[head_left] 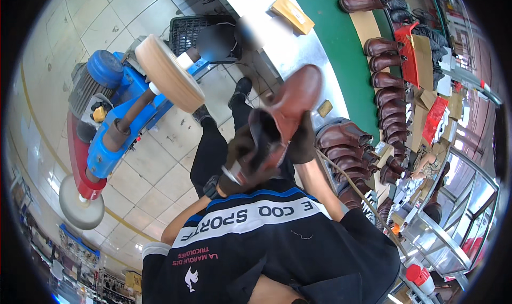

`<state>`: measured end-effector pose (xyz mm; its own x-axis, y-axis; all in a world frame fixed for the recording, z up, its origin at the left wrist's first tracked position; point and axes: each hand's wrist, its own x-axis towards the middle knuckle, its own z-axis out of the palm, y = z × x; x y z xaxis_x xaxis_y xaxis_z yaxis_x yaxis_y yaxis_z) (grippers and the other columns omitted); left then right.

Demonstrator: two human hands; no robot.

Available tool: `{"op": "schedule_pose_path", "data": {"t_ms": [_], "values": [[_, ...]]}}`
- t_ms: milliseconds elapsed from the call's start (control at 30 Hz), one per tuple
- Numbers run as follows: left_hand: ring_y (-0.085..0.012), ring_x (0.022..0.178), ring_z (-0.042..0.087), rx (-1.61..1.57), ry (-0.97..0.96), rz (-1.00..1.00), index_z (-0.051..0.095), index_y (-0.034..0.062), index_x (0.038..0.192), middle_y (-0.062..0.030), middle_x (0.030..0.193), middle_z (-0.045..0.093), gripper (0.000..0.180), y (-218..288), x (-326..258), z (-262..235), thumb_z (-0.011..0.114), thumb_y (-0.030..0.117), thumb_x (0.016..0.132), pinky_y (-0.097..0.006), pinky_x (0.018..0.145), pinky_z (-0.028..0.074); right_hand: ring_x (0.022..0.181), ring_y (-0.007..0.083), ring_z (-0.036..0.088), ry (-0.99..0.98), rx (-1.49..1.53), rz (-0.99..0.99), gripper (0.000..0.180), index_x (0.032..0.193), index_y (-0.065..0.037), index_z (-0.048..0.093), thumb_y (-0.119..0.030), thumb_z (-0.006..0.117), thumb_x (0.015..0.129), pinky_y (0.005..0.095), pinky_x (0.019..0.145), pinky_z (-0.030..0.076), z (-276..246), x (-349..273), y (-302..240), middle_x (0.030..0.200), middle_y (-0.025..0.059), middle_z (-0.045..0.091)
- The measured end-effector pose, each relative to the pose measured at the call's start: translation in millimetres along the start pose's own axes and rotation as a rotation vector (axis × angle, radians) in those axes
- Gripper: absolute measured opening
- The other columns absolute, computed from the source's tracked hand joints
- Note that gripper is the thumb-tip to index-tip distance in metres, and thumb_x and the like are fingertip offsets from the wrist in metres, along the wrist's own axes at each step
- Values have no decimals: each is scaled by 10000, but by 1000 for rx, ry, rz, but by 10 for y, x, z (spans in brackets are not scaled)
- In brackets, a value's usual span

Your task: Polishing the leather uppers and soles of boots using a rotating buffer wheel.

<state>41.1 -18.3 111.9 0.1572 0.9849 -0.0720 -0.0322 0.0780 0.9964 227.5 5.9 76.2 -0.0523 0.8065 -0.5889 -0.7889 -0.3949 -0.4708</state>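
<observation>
By the left hand (234, 164), which is blurred, the brown boot (292, 99) is gripped at its shaft; by the right hand (303, 141), its right side is clasped. Its long axis is slanted forward-right, the toe beyond both hands. The pale wheel (166, 72) is placed forward-left, nearer to the left hand.

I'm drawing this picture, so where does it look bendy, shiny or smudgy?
Head view: lines on the tiled floor bend near the picture's edge; head view: pale glare shines on the metal table; head view: the left hand looks smeared, maybe from moving, and heavy blur lies beside the black crate.
</observation>
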Motion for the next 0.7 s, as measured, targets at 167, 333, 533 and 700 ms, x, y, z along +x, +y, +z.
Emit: {"op": "schedule_pose_path", "data": {"t_ms": [167, 333, 533, 700], "values": [[-221, 1046, 535, -324, -345, -27, 463, 13, 1149, -146, 1116, 538, 538, -293, -82, -558, 698, 308, 765, -331, 866, 435, 978, 327, 576, -123, 471, 523, 647, 1344, -15, 314, -467, 435, 897, 417, 839, 506, 401, 82, -18, 1211, 259, 481], [-269, 1155, 472, -1597, 81, -703, 421, 99, 1275, -130, 1203, 527, 569, -1281, 127, -477, 386, 533, 908, -405, 948, 415, 940, 320, 585, -186, 417, 726, 624, 1332, -11, 325, -447, 440, 900, 407, 811, 515, 302, 176, 343, 1188, 252, 492], [-326, 1182, 443, -1645, 182, -422, 424, 55, 1268, -165, 1294, 467, 576, -1193, 225, -396, 364, 508, 917, -439, 999, 366, 883, 311, 598, -222, 288, 867, 590, 1314, -5, 342, -417, 446, 906, 392, 768, 529, 272, 192, 490, 1155, 242, 508], [-302, 1137, 475, -1151, 320, -388, 401, 1, 1268, -172, 1205, 516, 609, -1001, 365, -454, 385, 494, 910, -431, 1005, 348, 835, 303, 608, -256, 174, 929, 561, 1299, 0, 355, -392, 451, 910, 380, 732, 540, 194, 214, 500, 1127, 234, 521]]}}
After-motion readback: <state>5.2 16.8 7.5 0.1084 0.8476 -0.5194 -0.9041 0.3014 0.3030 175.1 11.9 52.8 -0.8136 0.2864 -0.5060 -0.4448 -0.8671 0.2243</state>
